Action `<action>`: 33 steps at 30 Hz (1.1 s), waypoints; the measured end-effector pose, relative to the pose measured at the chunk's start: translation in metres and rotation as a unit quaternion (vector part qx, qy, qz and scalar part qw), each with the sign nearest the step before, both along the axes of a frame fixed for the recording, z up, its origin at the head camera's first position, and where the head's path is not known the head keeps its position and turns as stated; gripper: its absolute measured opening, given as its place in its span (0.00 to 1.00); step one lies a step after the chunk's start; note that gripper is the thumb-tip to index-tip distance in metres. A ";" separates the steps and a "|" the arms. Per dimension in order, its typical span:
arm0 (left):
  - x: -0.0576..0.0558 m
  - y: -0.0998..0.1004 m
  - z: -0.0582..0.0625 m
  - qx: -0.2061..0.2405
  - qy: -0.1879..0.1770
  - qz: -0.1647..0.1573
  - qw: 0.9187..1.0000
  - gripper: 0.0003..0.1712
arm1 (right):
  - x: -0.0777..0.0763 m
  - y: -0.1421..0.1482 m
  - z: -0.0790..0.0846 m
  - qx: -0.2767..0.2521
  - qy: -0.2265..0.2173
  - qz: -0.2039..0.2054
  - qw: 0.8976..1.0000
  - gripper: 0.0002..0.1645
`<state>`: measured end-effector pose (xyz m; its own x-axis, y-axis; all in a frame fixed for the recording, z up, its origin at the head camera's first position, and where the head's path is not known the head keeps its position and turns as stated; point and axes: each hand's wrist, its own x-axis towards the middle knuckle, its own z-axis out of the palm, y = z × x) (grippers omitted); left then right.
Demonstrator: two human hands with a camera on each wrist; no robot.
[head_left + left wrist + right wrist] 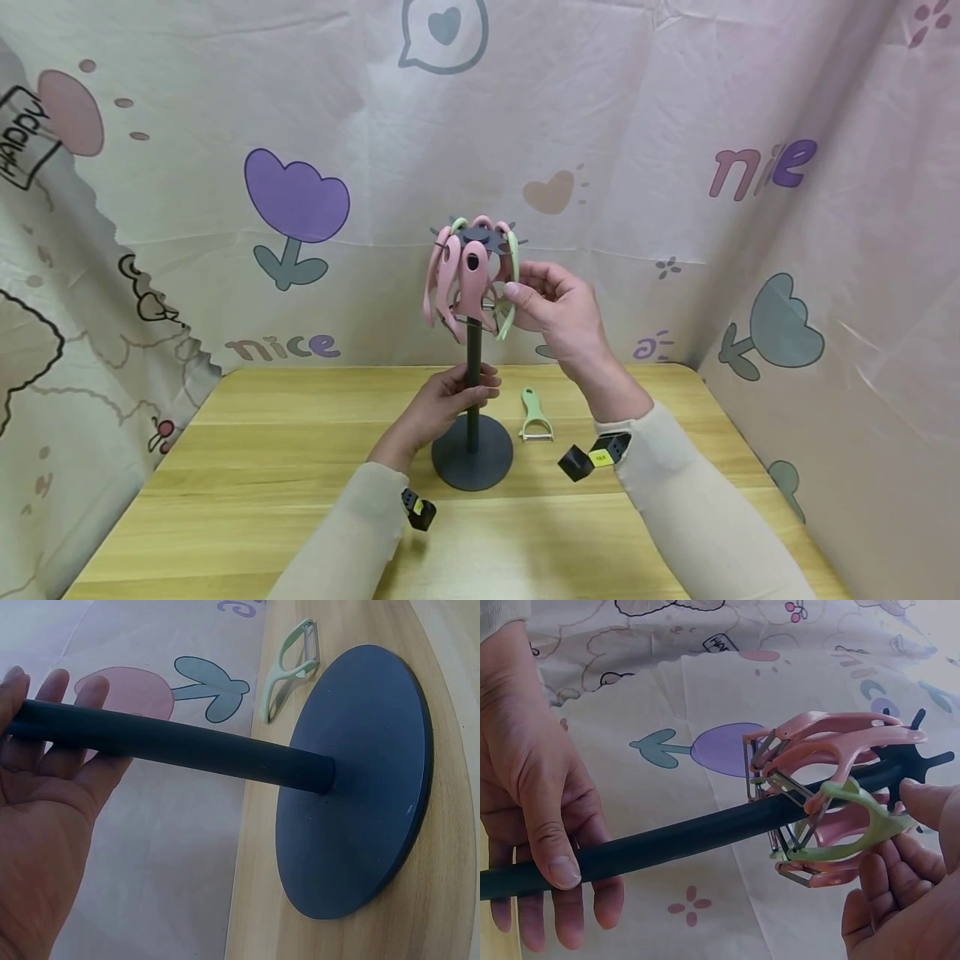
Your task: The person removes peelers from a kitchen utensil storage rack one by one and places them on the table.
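Note:
A dark stand with a round base (pixel 472 468) and an upright pole (pixel 187 754) stands on the table. My left hand (pixel 442 404) grips the pole partway up, thumb on one side and fingers on the other. Pink peelers (pixel 472 287) hang by their handle holes from hooks around the stand's top, blades down. On the right side of that ring, my right hand (pixel 566 312) pinches a green peeler (pixel 889 823) by its handle end, close to a hook. Another green peeler's top shows at the back left of the ring.
One more green peeler (pixel 533 408) lies on the wooden table (pixel 285 467), just right of the base, blade toward me. A printed cloth (pixel 405 167) hangs behind the table and along both sides.

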<state>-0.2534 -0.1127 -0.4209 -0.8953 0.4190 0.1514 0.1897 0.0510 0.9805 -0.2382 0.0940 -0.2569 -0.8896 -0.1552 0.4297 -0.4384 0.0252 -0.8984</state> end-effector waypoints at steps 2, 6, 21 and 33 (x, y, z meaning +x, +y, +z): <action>0.000 0.000 0.000 -0.001 0.000 0.000 1.000 0.22 | 0.000 0.000 0.000 -0.004 -0.003 0.004 1.000 0.21; 0.000 0.000 0.001 -0.002 -0.001 0.000 1.000 0.22 | 0.000 0.000 -0.001 -0.010 -0.007 0.007 1.000 0.21; 0.001 0.000 0.003 -0.004 -0.006 0.004 1.000 0.20 | 0.000 0.002 0.002 -0.014 -0.010 -0.005 1.000 0.22; 0.001 0.000 0.002 -0.002 -0.003 0.001 1.000 0.22 | -0.001 0.005 0.005 -0.044 -0.006 -0.005 0.999 0.21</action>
<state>-0.2521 -0.1126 -0.4186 -0.8967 0.4181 0.1452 0.1845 0.0549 0.9813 -0.2394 0.0994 -0.2519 -0.8960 -0.1078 0.4307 -0.4278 -0.0501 -0.9025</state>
